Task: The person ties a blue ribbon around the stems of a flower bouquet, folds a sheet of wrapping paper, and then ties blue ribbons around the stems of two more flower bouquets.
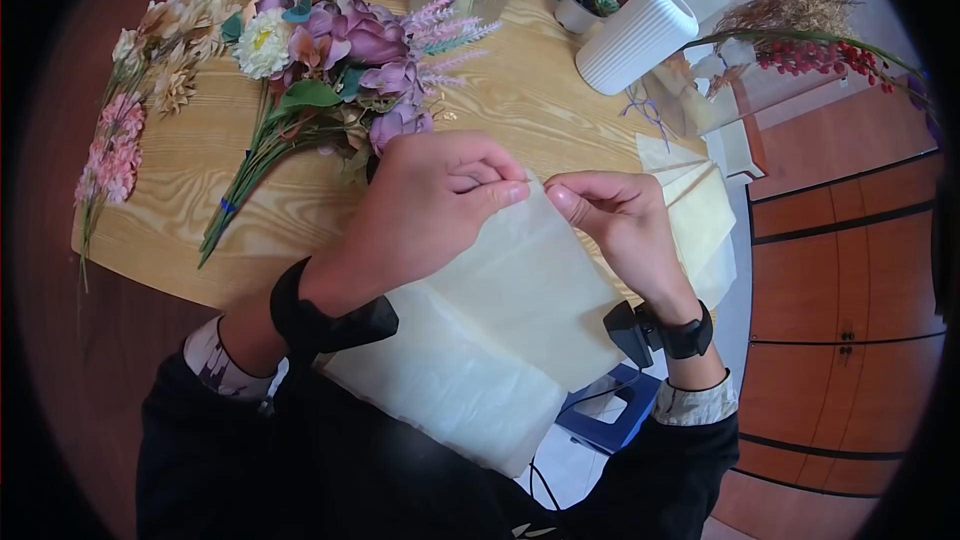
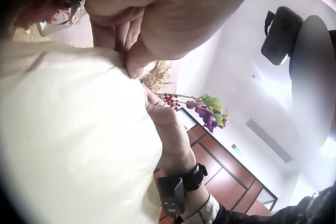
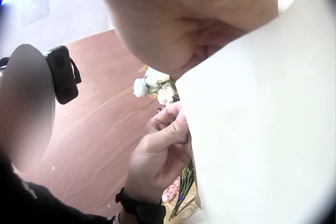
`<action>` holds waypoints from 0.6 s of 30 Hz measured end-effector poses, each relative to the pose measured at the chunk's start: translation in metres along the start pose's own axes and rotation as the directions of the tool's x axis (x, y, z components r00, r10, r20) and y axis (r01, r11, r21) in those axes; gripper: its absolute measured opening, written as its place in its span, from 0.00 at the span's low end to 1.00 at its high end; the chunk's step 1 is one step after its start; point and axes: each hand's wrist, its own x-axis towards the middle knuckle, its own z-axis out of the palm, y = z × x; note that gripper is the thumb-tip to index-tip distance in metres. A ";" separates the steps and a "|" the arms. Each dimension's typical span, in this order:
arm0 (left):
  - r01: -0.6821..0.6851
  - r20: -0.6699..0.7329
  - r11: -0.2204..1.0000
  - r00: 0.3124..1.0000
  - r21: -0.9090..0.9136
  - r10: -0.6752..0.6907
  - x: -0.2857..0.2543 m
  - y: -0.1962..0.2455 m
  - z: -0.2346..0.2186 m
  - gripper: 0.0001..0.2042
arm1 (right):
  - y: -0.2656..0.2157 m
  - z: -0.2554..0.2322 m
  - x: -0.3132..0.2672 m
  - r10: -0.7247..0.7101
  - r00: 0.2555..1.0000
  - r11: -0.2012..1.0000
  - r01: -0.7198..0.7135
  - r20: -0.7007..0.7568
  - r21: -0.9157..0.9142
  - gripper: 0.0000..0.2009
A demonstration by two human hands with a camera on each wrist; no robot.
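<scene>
A sheet of pale cream wrapping paper (image 1: pixel 520 280) hangs between the two hands, its lower part folded over near the lap. The left hand (image 1: pixel 425 205) pinches its top edge between thumb and fingers. Close beside it, the right hand (image 1: pixel 620 225) pinches the same edge, thumb against curled fingers. In the left wrist view the paper (image 2: pixel 79 134) fills the lower left, with the right hand (image 2: pixel 170 129) beyond its edge. The right wrist view shows the left hand (image 3: pixel 160 148) at the paper's (image 3: pixel 252 119) edge; the near fingertips are partly hidden.
On the wooden table (image 1: pixel 540 90) lie a purple bouquet (image 1: pixel 350 50) with bound stems and pink and cream flowers (image 1: pixel 115 140) at left. A white ribbed vase (image 1: pixel 640 38), a small succulent (image 1: pixel 590 0), folded cream paper (image 1: pixel 690 200) and red berries (image 1: pixel 820 58) are at right. A blue box (image 1: pixel 610 415) is below.
</scene>
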 end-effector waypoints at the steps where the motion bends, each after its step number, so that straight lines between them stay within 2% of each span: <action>1: -0.023 -0.005 1.000 1.000 -0.004 0.023 0.001 -0.002 0.001 0.05 | 0.001 0.000 0.000 -0.018 1.000 1.000 0.018 0.001 -0.012 0.06; 8: -0.017 -0.046 1.000 0.999 -0.014 0.017 0.002 0.004 0.001 0.11 | 0.000 -0.001 -0.001 -0.004 1.000 1.000 0.003 -0.023 -0.031 0.07; 12: -0.003 -0.046 1.000 0.999 0.022 0.004 0.002 0.005 0.001 0.11 | -0.006 0.001 -0.002 0.039 0.999 0.998 -0.040 -0.036 -0.040 0.08; 15: -0.058 -0.051 0.997 0.997 0.053 0.061 0.004 0.001 0.001 0.09 | -0.010 0.004 -0.004 0.029 1.000 0.999 -0.028 -0.012 0.047 0.09; 18: -0.058 -0.047 0.998 0.997 0.029 0.060 0.005 0.000 0.001 0.08 | -0.009 0.003 -0.003 0.054 0.998 0.998 -0.054 0.027 -0.011 0.09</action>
